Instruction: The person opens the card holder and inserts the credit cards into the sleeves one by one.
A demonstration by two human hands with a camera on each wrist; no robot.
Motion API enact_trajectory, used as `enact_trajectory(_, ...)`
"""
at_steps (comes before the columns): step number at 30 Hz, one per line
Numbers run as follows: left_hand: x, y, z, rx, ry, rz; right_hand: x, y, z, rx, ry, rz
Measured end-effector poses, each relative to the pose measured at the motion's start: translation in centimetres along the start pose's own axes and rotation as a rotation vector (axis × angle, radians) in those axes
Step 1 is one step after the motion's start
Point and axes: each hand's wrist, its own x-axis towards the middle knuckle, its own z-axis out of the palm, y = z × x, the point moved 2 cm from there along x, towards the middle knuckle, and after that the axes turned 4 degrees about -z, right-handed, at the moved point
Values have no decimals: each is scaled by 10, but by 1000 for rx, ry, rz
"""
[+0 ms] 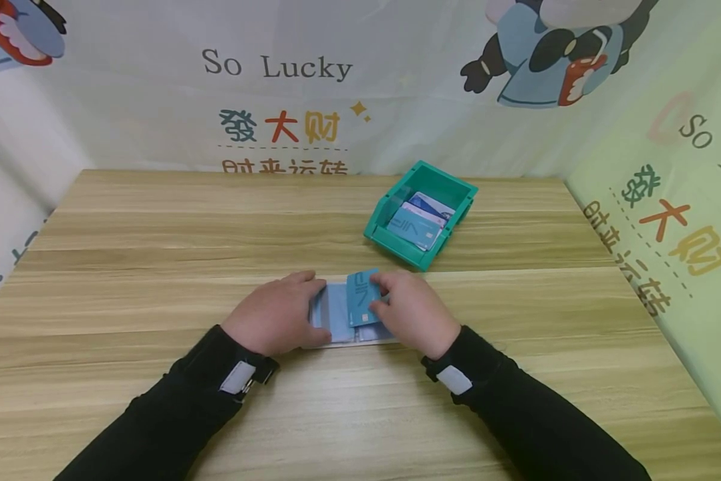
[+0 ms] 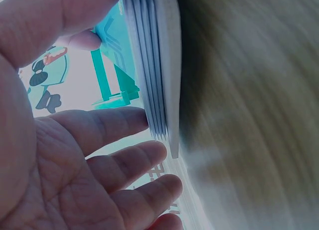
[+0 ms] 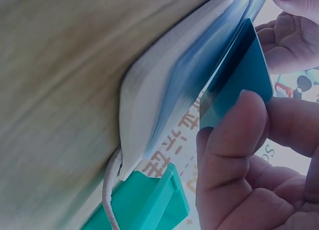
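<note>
A card holder point(image 1: 339, 310) with clear bluish sleeves lies opened out on the table. My left hand point(image 1: 276, 310) spans its left side, thumb at the near edge and index finger at the far edge. In the left wrist view, the stacked sleeves point(image 2: 145, 65) show edge-on between that thumb and index finger. My right hand point(image 1: 417, 310) pinches a teal card point(image 1: 363, 297) by its right side, tilted above the holder's middle. From the right wrist, the card's back with a dark stripe point(image 3: 234, 60) is visible. The right hand covers part of the holder's right half.
Beyond the right hand stands a green bin point(image 1: 420, 214) holding several cards point(image 1: 417, 224), a teal one on top. A white cord or strap point(image 3: 110, 185) hangs at the holder's edge in the right wrist view. Printed cloth point(image 1: 276, 87) encloses the wooden table point(image 1: 186, 227).
</note>
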Motion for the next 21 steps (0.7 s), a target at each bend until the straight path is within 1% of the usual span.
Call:
enact_trajectory(6, -1, 0, -1, -3, -4, 1, -1, -3, 1, 11, 5, 4)
enact_trajectory(15, -1, 0, 0, 2, -8, -3, -2, -3, 1, 23, 10, 36)
enact_trajectory(21, -2, 1, 0, 2, -10, -3, -3, -4, 2, 24, -19, 48)
